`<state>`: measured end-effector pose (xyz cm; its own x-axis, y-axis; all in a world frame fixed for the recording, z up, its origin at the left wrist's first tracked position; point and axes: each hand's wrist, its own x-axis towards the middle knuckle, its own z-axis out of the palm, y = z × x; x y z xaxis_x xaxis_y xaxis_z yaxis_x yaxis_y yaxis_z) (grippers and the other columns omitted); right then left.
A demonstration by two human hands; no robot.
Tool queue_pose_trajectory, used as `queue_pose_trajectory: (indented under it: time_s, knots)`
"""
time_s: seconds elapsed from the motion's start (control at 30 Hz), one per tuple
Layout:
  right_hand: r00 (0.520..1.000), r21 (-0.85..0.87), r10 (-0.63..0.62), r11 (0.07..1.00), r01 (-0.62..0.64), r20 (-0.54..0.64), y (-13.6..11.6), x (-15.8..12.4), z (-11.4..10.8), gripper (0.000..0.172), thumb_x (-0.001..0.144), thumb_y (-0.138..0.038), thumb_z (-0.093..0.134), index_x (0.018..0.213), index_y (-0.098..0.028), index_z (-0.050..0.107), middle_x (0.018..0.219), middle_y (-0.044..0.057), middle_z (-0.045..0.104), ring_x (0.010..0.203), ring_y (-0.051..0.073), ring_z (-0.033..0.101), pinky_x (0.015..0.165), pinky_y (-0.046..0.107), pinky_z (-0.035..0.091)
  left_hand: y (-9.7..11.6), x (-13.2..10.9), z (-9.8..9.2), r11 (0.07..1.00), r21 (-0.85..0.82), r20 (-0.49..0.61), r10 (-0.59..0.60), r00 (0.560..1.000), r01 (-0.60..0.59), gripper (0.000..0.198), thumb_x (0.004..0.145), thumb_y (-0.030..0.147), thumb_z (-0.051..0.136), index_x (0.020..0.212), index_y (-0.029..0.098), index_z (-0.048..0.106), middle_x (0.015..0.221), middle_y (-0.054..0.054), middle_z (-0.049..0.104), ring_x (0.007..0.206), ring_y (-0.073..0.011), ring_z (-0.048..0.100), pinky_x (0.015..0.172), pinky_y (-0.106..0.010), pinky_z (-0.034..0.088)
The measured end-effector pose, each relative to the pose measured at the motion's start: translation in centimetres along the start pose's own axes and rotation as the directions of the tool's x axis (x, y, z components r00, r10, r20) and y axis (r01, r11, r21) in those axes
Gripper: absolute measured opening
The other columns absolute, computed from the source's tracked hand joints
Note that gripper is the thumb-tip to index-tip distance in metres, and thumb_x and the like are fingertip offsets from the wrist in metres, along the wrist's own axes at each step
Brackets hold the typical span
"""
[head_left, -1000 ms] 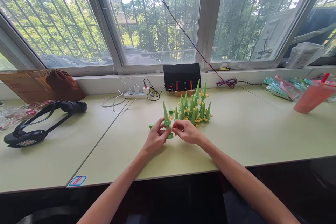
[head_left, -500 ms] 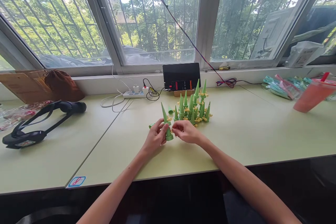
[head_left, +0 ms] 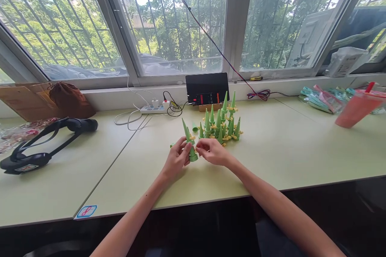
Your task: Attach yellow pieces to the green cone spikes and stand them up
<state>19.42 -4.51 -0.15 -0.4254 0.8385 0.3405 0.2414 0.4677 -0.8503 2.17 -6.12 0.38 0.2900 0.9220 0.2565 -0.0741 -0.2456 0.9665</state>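
In my left hand [head_left: 177, 156] are green plastic watering spikes [head_left: 186, 130], which look like two stacked one on the other, tip up and leaning slightly left. Yellow valves stick out on their right side. Against the lower valve, my right hand [head_left: 213, 151] has its thumb and fingertips closed in a pinch; the fingers hide most of that valve. Just behind my hands stands a cluster of several green watering spikes [head_left: 219, 125] with yellow valves, some stacked tall. A loose green piece [head_left: 195, 128] lies left of the cluster, and another is partly hidden behind my left hand.
A tablet [head_left: 207, 84] with a phone [head_left: 208, 98] before it leans at the windowsill. To its left lies a power strip [head_left: 155, 107] with cables. A black headset [head_left: 50, 140] rests at the left. A red drink cup [head_left: 357, 108] and plastic bags [head_left: 322, 98] are at the right.
The whole view has shifted slightly. My left hand still holds the spikes, which lean a little more left, and my right hand stays pinched at the lower valve.
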Motion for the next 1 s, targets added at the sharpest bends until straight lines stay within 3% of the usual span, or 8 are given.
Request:
queue_pose_trajectory:
  time_s: [0.17, 0.27, 0.4, 0.5, 0.63, 0.73, 0.87, 1.0]
  knots:
    - [0.997, -0.012, 0.046, 0.999, -0.047, -0.055, -0.1, -0.1, -0.1, 0.024, 0.089, -0.043, 0.057, 0.090, -0.019, 0.055, 0.066, -0.001, 0.061, 0.055, 0.011, 0.053, 0.053, 0.021, 0.039, 1.2, 0.2, -1.0, 0.999, 0.005, -0.051, 0.041, 0.998, -0.041, 0.028, 0.088, 0.045, 0.061, 0.100, 0.020, 0.056, 0.057, 0.008, 0.037, 0.040, -0.0043, 0.030, 0.036, -0.018, 0.034]
    - [0.995, -0.099, 0.033, 0.994, -0.042, -0.093, -0.2, -0.3, -0.1, 0.029, 0.092, -0.046, 0.052, 0.082, -0.019, 0.054, 0.061, -0.002, 0.056, 0.052, 0.010, 0.047, 0.052, 0.021, 0.035, 3.1, 1.2, -2.4, 0.995, 0.018, -0.110, 0.097, 0.989, -0.096, 0.028, 0.087, 0.044, 0.062, 0.098, 0.019, 0.057, 0.059, 0.007, 0.042, 0.040, -0.0042, 0.031, 0.035, -0.018, 0.035]
    - [0.997, -0.248, -0.039, 0.969, 0.020, -0.074, -0.5, -0.7, 0.1, 0.032, 0.095, -0.041, 0.048, 0.072, -0.018, 0.050, 0.057, -0.005, 0.045, 0.053, 0.009, 0.036, 0.053, 0.022, 0.029, 6.1, 4.7, -4.0, 0.977, 0.074, -0.161, 0.210, 0.964, -0.200, 0.029, 0.084, 0.042, 0.067, 0.097, 0.020, 0.056, 0.061, 0.006, 0.048, 0.040, -0.0047, 0.036, 0.034, -0.019, 0.038]
    - [0.998, -0.296, -0.053, 0.954, 0.043, -0.024, -0.6, -1.0, 0.3, 0.032, 0.096, -0.038, 0.048, 0.070, -0.018, 0.048, 0.057, -0.005, 0.042, 0.054, 0.009, 0.034, 0.054, 0.022, 0.027, 6.9, 8.8, -4.5, 0.955, 0.143, -0.124, 0.278, 0.952, -0.260, 0.028, 0.084, 0.042, 0.067, 0.095, 0.021, 0.051, 0.059, 0.007, 0.050, 0.039, -0.0056, 0.041, 0.036, -0.019, 0.042]
    - [0.998, -0.346, -0.064, 0.936, 0.059, -0.005, -0.4, -1.0, 0.3, 0.033, 0.096, -0.035, 0.046, 0.068, -0.019, 0.045, 0.059, -0.004, 0.044, 0.056, 0.009, 0.035, 0.056, 0.023, 0.028, 4.9, 14.1, -4.5, 0.931, 0.307, -0.027, 0.216, 0.976, -0.198, 0.034, 0.080, 0.042, 0.070, 0.094, 0.018, 0.051, 0.061, 0.004, 0.057, 0.041, -0.0094, 0.054, 0.041, -0.024, 0.051]
    - [0.998, -0.361, -0.069, 0.930, 0.066, 0.006, -0.3, -1.0, 0.3, 0.033, 0.097, -0.033, 0.045, 0.068, -0.019, 0.044, 0.060, -0.003, 0.045, 0.058, 0.010, 0.038, 0.057, 0.023, 0.029, 2.5, 16.5, -4.2, 0.924, 0.364, 0.034, 0.116, 0.993, -0.120, 0.035, 0.079, 0.043, 0.071, 0.092, 0.018, 0.050, 0.057, 0.003, 0.059, 0.045, -0.0136, 0.061, 0.046, -0.028, 0.055]
    - [0.998, -0.365, -0.054, 0.929, 0.062, 0.033, -0.5, -0.9, 0.4, 0.032, 0.097, -0.033, 0.046, 0.068, -0.019, 0.046, 0.062, -0.002, 0.048, 0.059, 0.011, 0.041, 0.058, 0.024, 0.030, 0.1, 17.9, -3.4, 0.898, 0.438, 0.007, 0.040, 0.999, -0.039, 0.031, 0.081, 0.038, 0.069, 0.094, 0.017, 0.049, 0.062, 0.000, 0.065, 0.053, -0.0160, 0.066, 0.055, -0.030, 0.057]
    - [0.998, -0.372, -0.046, 0.926, 0.060, 0.046, -0.5, -0.9, 0.5, 0.032, 0.097, -0.032, 0.046, 0.068, -0.019, 0.046, 0.061, -0.002, 0.048, 0.059, 0.011, 0.041, 0.058, 0.024, 0.031, -0.9, 18.2, -2.4, 0.864, 0.503, 0.029, -0.001, 1.000, -0.014, 0.026, 0.080, 0.031, 0.069, 0.091, 0.018, 0.050, 0.064, 0.000, 0.066, 0.058, -0.0168, 0.067, 0.058, -0.029, 0.055]
